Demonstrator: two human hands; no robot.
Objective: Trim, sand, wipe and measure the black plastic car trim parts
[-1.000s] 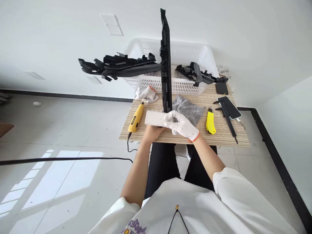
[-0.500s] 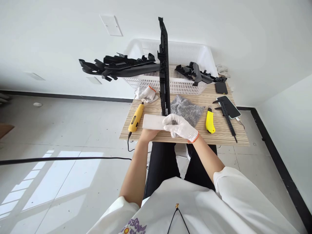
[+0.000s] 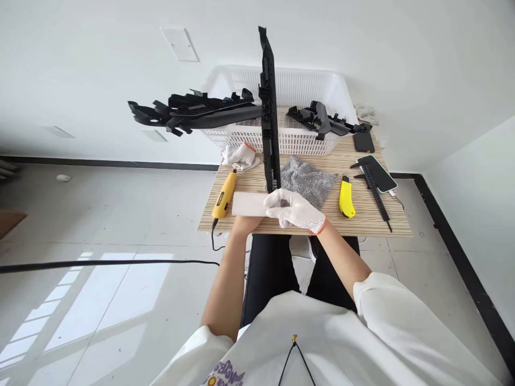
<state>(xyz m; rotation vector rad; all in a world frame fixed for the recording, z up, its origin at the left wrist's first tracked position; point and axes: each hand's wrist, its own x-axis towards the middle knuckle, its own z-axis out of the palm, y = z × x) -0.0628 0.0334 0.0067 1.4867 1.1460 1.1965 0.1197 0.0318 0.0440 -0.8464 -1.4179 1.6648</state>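
Observation:
A plain pale rectangular sheet or thin block (image 3: 248, 204) is held level over the table's near edge. My right hand (image 3: 296, 209), in a white knitted glove with an orange cuff, is closed on its right end, thumb and fingers curled round it. My bare left hand (image 3: 246, 222) is underneath; its fingers are hidden by the pale piece. Just beyond my hands is the near end of a long black plastic trim piece (image 3: 269, 112), which extends away across the basket's front rim. A crumpled grey cloth (image 3: 308, 179) lies beside that trim.
A white plastic basket (image 3: 298, 142) holds more black trim parts (image 3: 197, 111), jutting out left and right. On the wooden table (image 3: 366, 222) lie a yellow corded rotary tool (image 3: 225, 195), spare gloves (image 3: 241, 155), a yellow utility knife (image 3: 346, 198), a caliper (image 3: 376, 195) and a phone (image 3: 378, 174).
The whole view has shifted slightly. Both hands and the pale piece stay close together in nearly the same place, and the black trim has not visibly moved on the basket.

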